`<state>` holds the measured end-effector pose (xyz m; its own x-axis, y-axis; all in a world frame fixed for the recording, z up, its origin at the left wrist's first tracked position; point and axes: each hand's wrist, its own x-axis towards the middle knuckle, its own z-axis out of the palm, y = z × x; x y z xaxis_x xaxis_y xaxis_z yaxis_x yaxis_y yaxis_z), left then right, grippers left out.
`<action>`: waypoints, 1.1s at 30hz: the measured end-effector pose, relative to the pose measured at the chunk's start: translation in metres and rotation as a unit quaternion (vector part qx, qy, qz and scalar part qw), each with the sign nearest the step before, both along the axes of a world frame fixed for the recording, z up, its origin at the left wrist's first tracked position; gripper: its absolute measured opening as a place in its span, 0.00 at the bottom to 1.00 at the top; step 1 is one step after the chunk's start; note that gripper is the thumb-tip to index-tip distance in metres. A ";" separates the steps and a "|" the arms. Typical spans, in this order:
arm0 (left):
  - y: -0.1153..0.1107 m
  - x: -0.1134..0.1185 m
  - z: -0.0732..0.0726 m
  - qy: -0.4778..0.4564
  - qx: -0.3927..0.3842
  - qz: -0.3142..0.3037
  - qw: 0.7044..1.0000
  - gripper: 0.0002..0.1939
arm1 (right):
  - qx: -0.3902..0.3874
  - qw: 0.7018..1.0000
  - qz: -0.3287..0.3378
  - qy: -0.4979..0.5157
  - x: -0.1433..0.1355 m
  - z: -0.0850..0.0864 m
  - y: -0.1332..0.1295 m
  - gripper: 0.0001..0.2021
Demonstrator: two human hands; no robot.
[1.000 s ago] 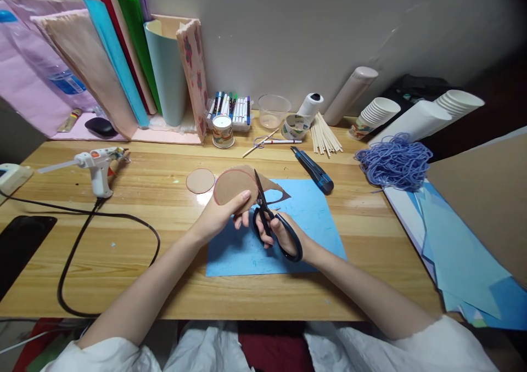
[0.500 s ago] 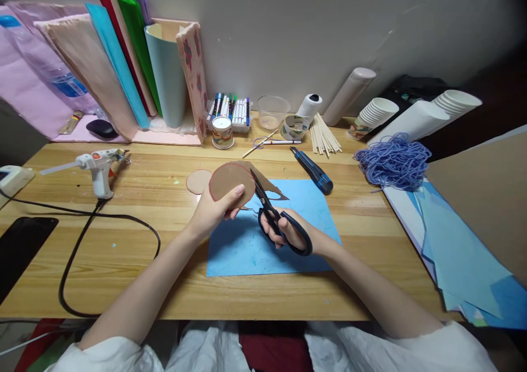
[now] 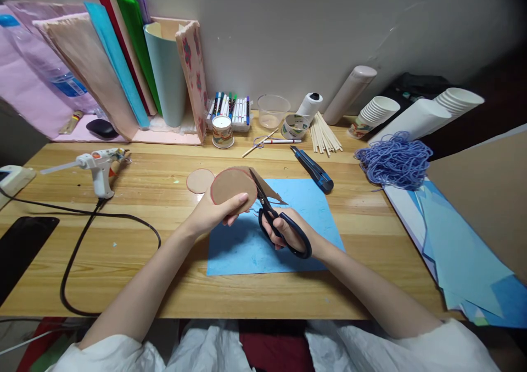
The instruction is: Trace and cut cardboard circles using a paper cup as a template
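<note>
My left hand [image 3: 220, 210] pinches a round brown cardboard disc [image 3: 233, 187] with a red outline, thumb on its face. In my right hand [image 3: 282, 226] are black scissors [image 3: 267, 210], fingers through the handles. Their blades lie along the disc's right edge. Behind the disc a brown cardboard scrap [image 3: 265, 185] sticks out to the right. A smaller cardboard circle [image 3: 200, 181] lies on the table just left of the disc. Under both hands is a blue sheet [image 3: 242, 257].
A blue utility knife [image 3: 312, 169] lies beyond the sheet. To the left are a glue gun [image 3: 101, 169] and its looping cord. Wooden sticks [image 3: 324, 135], markers [image 3: 230, 110] and a paper cup [image 3: 223, 132] stand at the back. Purple cord [image 3: 394, 161] is heaped at right.
The disc and my left hand have shifted slightly right. The scissor blades stay at its edge, and the scrap behind it has tilted slightly.
</note>
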<state>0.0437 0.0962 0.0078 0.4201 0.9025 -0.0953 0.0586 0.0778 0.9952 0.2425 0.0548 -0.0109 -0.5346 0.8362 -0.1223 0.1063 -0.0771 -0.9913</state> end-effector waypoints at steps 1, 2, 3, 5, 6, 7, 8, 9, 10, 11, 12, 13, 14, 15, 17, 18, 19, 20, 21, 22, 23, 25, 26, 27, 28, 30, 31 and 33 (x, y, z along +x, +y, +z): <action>0.002 -0.002 0.001 -0.008 -0.004 0.004 1.000 0.17 | 0.001 1.000 -0.006 -0.010 0.001 0.001 0.000 0.33; 0.004 -0.004 0.002 -0.016 -0.005 0.011 1.000 0.17 | -0.001 1.000 -0.010 -0.017 0.002 0.002 0.001 0.33; 0.006 -0.006 0.003 -0.024 -0.002 0.018 1.000 0.17 | -0.007 1.000 -0.010 -0.018 0.003 0.002 0.001 0.33; 0.009 -0.010 0.004 -0.028 0.009 0.031 0.999 0.18 | -0.020 1.000 0.002 -0.010 0.006 0.003 0.003 0.34; 0.010 -0.010 0.003 -0.025 0.016 0.038 0.999 0.18 | -0.023 1.000 0.017 -0.002 0.007 0.003 0.004 0.34; 0.011 -0.011 0.003 -0.019 0.022 0.043 0.999 0.19 | -0.022 0.999 0.034 0.007 0.008 0.003 0.004 0.35; 0.011 -0.011 0.001 -0.012 0.029 0.046 0.998 0.19 | -0.019 0.998 0.050 0.015 0.009 0.002 0.004 0.35; 0.010 -0.010 0.000 -0.004 0.037 0.049 0.998 0.19 | -0.016 0.998 0.062 0.023 0.009 0.002 0.004 0.36; 0.010 -0.010 -0.001 0.004 0.043 0.048 0.998 0.19 | -0.015 0.997 0.071 0.029 0.009 0.001 0.004 0.37; 0.009 -0.009 -0.003 0.014 0.044 0.039 0.998 0.18 | -0.017 0.996 0.078 0.038 0.008 0.000 0.004 0.38; 0.008 -0.009 -0.004 0.026 0.041 0.026 0.998 0.18 | -0.020 0.995 0.082 0.047 0.007 -0.002 0.003 0.38; 0.007 -0.008 -0.005 0.039 0.034 0.009 0.999 0.19 | -0.022 0.995 0.087 0.053 0.006 -0.004 0.003 0.39; 0.006 -0.008 -0.006 0.050 0.026 -0.006 0.998 0.19 | -0.020 0.994 0.092 0.058 0.005 -0.006 0.003 0.39; 0.005 -0.007 -0.007 0.058 0.018 -0.019 0.998 0.19 | -0.017 0.994 0.093 0.061 0.005 -0.008 0.002 0.39; 0.005 -0.007 -0.007 0.060 0.013 -0.027 0.998 0.20 | -0.013 0.994 0.087 0.064 0.003 -0.010 0.002 0.38; 0.005 -0.007 -0.007 0.058 0.014 -0.026 0.998 0.20 | -0.013 0.995 0.081 0.063 0.003 -0.011 0.002 0.38; 0.005 -0.007 -0.007 0.056 0.012 -0.026 0.998 0.19 | -0.016 0.995 0.075 0.063 0.003 -0.011 0.002 0.37; 0.005 -0.008 -0.006 0.054 0.010 -0.024 0.998 0.19 | -0.019 0.996 0.067 0.062 0.003 -0.011 0.002 0.36; 0.006 -0.008 -0.006 0.051 0.006 -0.021 0.998 0.19 | -0.022 0.996 0.058 0.057 0.003 -0.010 0.002 0.35; 0.006 -0.009 -0.005 0.047 0.002 -0.018 0.999 0.19 | -0.023 0.997 0.051 0.050 0.003 -0.010 0.002 0.35; 0.007 -0.009 -0.004 0.042 -0.003 -0.015 0.999 0.19 | -0.023 0.998 0.044 0.044 0.003 -0.009 0.001 0.34; 0.009 -0.011 -0.003 0.033 -0.010 -0.009 0.999 0.20 | -0.023 0.999 0.029 0.028 0.004 -0.007 0.001 0.33; 0.010 -0.013 -0.002 0.031 -0.011 -0.008 0.999 0.20 | -0.025 0.999 0.022 0.015 0.004 -0.005 0.001 0.33; 0.012 -0.014 -0.001 0.030 -0.010 -0.006 0.999 0.20 | -0.028 0.999 0.014 0.001 0.005 -0.004 0.001 0.33; 0.013 -0.016 -0.001 0.030 -0.005 -0.002 1.000 0.19 | -0.031 0.999 0.008 -0.014 0.006 -0.003 0.002 0.33; 0.016 -0.018 0.000 0.032 0.012 0.015 0.999 0.19 | -0.030 0.999 0.005 -0.037 0.008 -0.001 0.004 0.33; 0.016 -0.018 0.000 0.032 0.020 0.026 0.999 0.20 | -0.026 0.999 0.010 -0.038 0.010 0.000 0.004 0.33; 0.017 -0.017 0.000 0.029 0.031 0.047 0.998 0.21 | -0.015 0.999 0.038 -0.024 0.012 0.001 0.006 0.33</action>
